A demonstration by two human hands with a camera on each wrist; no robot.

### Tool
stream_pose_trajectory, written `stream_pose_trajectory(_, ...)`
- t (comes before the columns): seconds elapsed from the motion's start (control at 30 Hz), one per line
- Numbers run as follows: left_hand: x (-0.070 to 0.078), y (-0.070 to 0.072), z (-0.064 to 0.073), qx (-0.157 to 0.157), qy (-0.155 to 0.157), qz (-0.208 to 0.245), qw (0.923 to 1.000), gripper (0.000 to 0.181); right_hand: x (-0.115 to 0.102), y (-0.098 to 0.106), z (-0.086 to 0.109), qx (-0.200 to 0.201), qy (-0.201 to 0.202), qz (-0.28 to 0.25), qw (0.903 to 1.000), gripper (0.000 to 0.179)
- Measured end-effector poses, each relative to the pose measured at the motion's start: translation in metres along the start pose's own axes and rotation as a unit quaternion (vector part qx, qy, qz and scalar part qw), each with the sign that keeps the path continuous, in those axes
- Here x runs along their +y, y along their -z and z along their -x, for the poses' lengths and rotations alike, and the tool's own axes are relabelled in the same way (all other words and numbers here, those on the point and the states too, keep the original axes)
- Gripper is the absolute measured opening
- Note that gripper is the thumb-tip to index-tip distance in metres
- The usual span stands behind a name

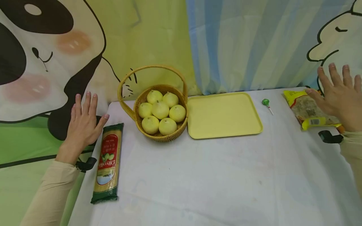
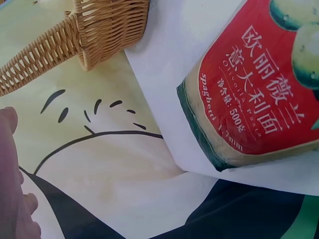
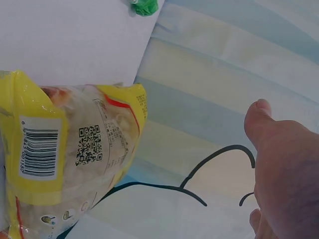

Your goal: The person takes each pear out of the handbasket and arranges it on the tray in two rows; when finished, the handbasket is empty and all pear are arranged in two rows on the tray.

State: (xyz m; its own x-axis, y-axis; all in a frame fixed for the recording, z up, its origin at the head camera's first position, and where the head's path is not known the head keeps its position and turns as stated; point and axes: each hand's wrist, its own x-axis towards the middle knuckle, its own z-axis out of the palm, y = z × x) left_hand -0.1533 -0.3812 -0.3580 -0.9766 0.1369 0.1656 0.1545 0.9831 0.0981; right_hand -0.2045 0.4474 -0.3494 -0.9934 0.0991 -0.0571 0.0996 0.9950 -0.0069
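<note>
Left hand (image 1: pixel 84 124): fingers extended, thumb wide; the spaghetti pack (image 1: pixel 108 163) lies near it at 5 o'clock on the table (image 1: pixel 198 175). Right hand (image 1: pixel 340 97): fingers straight and spread wide; the yellow-ended bag (image 1: pixel 306 108) at 8 o'clock. Beyond: wicker basket (image 1: pixel 165 138) with seven pale fruits (image 1: pixel 160 110), 2 o'clock of the pack; yellow tray (image 1: pixel 224 116), the basket's 3 o'clock; green lollipop (image 1: pixel 265 102), the bag's 9 o'clock.

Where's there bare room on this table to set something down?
Mostly the wide white cloth in front of the basket and tray, right of the spaghetti packet. The tray is bare too. A narrower gap lies between the lollipop and yellow bag. It's crowded where basket and tray sit close together.
</note>
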Motion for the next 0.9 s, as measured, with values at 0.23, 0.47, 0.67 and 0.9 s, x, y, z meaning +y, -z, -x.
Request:
stream_pose_trajectory(0.23, 0.0, -0.002, 0.0, -0.012, 0.004, 0.001, 0.9999, 0.087, 0.003, -0.004, -0.001, 0.015, 0.004, -0.005, 0.9999, 0.098)
stream_pose_trajectory(0.47, 0.0, -0.005, -0.002, -0.015, 0.005, 0.005, 0.9999, 0.088, 0.005, -0.009, -0.001, 0.009, 0.008, 0.001, 0.9999, 0.098)
stream_pose_trajectory(0.67, 0.003, -0.011, -0.006, -0.016, -0.005, 0.02, 0.9997, 0.088, 0.005, -0.015, -0.004, 0.004, 0.019, 0.013, 0.9997, 0.097)
stream_pose_trajectory(0.9, 0.018, -0.03, -0.012, 0.006, -0.052, 0.151, 0.9871, 0.087, -0.006, -0.018, -0.003, -0.003, 0.045, -0.011, 0.9989, 0.094)
